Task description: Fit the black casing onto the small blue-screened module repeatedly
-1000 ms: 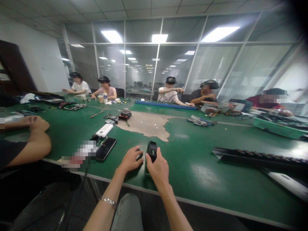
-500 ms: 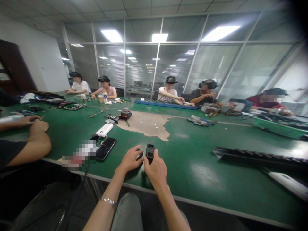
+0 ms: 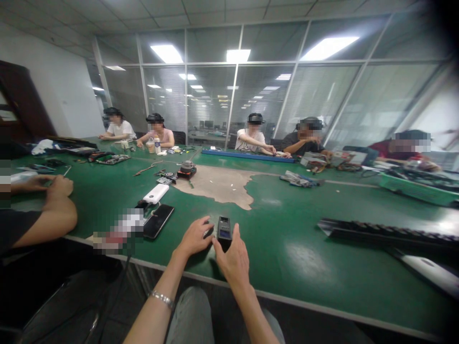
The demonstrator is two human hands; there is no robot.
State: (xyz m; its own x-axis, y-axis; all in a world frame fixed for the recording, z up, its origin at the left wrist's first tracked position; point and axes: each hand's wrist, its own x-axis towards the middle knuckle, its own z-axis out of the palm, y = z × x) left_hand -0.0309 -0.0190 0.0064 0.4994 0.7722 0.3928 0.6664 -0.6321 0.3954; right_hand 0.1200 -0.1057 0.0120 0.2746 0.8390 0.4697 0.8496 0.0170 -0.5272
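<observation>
A small black box-shaped device with a dark bluish panel stands on the green table in front of me. My right hand is beside it, thumb at its near left edge and fingers stretched out along its right side, apart from a firm grip. To the left, my left hand rests low over the table, its fingers curled round a small dark object that is mostly hidden. The two hands nearly meet at the thumbs.
A black phone and a white power bank lie to the left. Behind is a bare brown patch. Long black strips and a green basket are at right. A co-worker's arm rests at left; several people sit opposite.
My right hand's fingers have spread away from the black device, and more of its panel shows. My left hand has hardly moved.
</observation>
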